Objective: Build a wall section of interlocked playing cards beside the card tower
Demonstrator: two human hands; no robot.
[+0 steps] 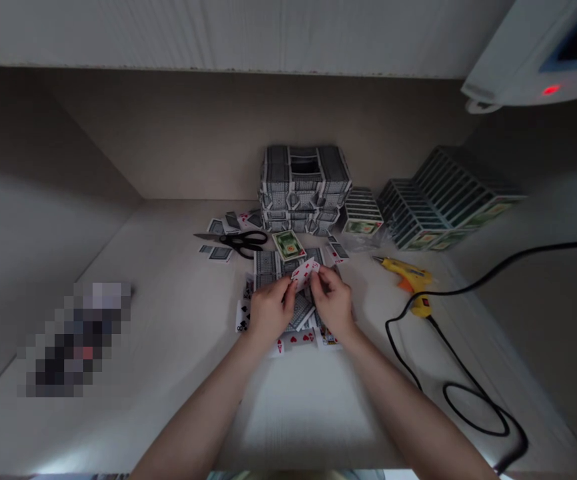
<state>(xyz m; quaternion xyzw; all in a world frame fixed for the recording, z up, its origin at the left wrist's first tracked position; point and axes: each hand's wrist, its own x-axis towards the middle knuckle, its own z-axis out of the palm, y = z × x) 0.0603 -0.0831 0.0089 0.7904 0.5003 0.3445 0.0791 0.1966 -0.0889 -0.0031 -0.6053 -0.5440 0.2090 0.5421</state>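
Inventory, white bench (168,413) within an enclosed recess.

Item in hand: one playing card (305,273), red diamonds showing, held up over the card layout (264,267). Left hand (271,307): grasping the left side of the card between thumb and fingers. Right hand (333,301): pinching the right side of the same card.

Beneath both hands: card layout, grey patterned backs uppermost in the middle, overlapping; face-up cards along the near edge, red hearts among them, and at the left edge, black suit. Partly hidden by hands and wrists.

At the far edge of the layout: green card box (289,246), single, lying flat.

Left of the box: black-handled scissors (238,240), blades pointing left, among cut card pieces (220,254). Further small pieces to the right of the layout.

Behind: stacked structure (304,200), covered in patterned card backs, dark rectangular opening on top. Just beside, rightward: short row of card boxes (362,212); farther right, larger stack of card boxes (448,200).

Right side: yellow glue gun (408,275), orange trigger, lying on the bench; black cable (476,407), looped nearby. Upper right corner: white device (528,67), red light lit.
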